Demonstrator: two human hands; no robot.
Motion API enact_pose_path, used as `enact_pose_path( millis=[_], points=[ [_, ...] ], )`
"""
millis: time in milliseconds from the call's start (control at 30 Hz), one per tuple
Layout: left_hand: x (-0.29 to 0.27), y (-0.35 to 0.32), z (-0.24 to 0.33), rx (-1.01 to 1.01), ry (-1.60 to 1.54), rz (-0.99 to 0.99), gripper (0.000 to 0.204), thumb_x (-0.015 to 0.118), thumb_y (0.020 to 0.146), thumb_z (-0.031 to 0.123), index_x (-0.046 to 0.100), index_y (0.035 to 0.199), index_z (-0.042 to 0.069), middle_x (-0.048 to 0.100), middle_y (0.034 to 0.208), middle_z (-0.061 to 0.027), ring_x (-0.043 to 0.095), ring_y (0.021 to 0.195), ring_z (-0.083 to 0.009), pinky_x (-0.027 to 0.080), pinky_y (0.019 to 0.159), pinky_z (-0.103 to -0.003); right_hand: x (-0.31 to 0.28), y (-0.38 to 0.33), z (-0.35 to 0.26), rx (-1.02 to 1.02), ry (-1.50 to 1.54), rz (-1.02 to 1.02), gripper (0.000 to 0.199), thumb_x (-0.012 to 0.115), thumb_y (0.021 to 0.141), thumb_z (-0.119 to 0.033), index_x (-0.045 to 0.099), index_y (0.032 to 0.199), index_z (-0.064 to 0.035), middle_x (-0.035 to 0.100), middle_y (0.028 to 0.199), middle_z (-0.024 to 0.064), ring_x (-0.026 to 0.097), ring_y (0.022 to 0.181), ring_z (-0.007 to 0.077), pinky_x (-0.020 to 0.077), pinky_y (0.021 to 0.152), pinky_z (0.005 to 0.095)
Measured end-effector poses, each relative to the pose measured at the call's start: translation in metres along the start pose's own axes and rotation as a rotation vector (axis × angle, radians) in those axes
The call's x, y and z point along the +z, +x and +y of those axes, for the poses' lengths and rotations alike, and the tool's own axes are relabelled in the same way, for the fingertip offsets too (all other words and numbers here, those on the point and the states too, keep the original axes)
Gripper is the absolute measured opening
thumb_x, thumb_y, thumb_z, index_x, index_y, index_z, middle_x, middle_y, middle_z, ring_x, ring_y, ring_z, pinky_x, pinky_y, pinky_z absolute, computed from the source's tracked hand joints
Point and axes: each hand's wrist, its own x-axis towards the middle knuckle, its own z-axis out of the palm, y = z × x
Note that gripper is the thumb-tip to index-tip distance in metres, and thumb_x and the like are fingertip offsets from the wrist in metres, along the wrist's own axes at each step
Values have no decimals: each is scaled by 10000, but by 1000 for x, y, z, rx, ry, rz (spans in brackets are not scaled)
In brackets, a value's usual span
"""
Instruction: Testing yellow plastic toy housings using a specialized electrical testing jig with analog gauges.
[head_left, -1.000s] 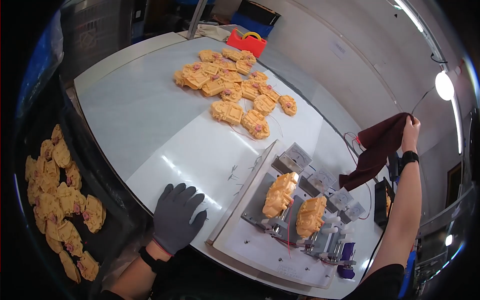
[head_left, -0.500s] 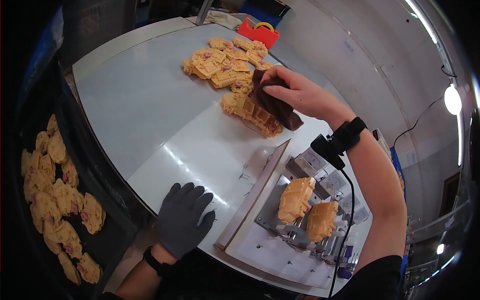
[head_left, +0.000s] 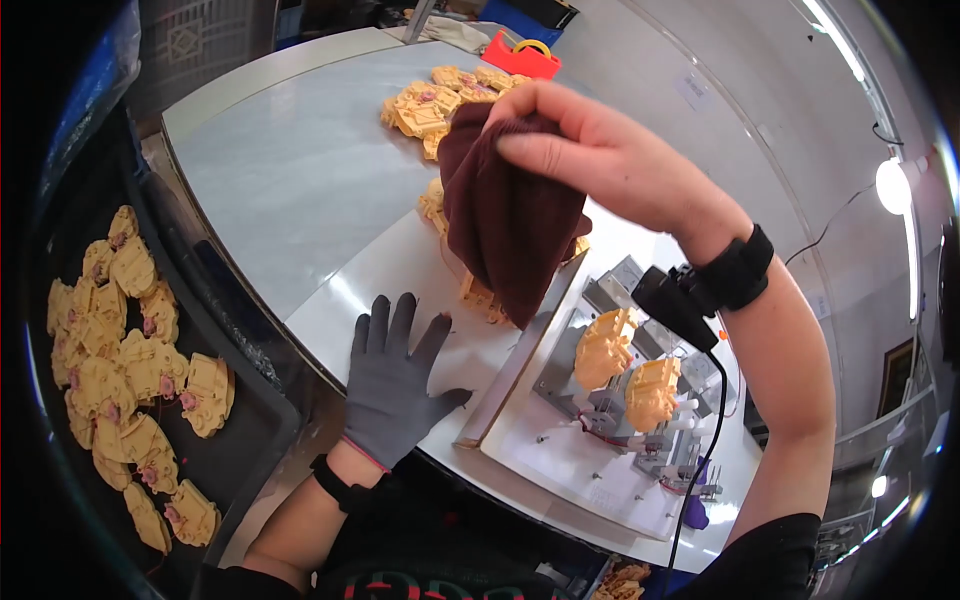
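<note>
A dark brown cloth hangs in folds from my bare right hand, its fingers closed on the upper edge. Behind it, a yellow plastic housing on the white table is mostly covered from sight. My left hand, in a grey glove, rests with fingers spread at the near table edge and holds nothing. Farther back lies a group of yellow housings with small pink parts. Two orange-yellow housings sit on a metal fixture to the right of my left hand.
At the left, a black tray holds several yellow housings. A red tape dispenser stands at the table's far end. Gauges line the fixture's back, and a black cable runs down from the device on my right wrist.
My right hand has lifted the brown cloth nearer, so it looks larger and hides more of the housings. My gloved left hand has moved up and right, fingers spread wider.
</note>
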Motion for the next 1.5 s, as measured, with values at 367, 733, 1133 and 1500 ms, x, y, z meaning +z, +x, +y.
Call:
enact_pose_path(
  millis=[367,733,1133,1500],
  points=[
    [5,7,5,17,12,-71,771,743,776,459,470,1426,147,370,1452,-205,329,1347,-470,245,1123,-591,-118,-88,-5,6,-275,888,365,562,1009,-303,564,1283,-62,624,1117,9,564,1000,98,445,894,252],
    [9,13,1,6,-76,14,540,700,848,194,517,1347,101,483,1310,-212,481,1225,-421,291,1108,-593,-216,-238,24,333,-747,1236,395,542,1018,-341,566,1262,-31,607,1149,54,552,1058,122,409,950,253],
    [-1,15,1,-28,-153,-126,538,724,824,211,533,1315,103,499,1279,-186,499,1192,-395,288,1088,-618,-323,-137,190,230,-774,1419,402,595,954,-304,577,1188,22,640,1130,179,606,1070,275,464,933,363],
    [5,17,1,-6,-95,-106,517,709,854,249,530,1321,117,480,1291,-186,516,1181,-387,330,1039,-623,-158,73,166,39,-479,511,162,580,907,-84,667,1043,-93,651,844,45,602,773,135,496,706,278]
  ],
)
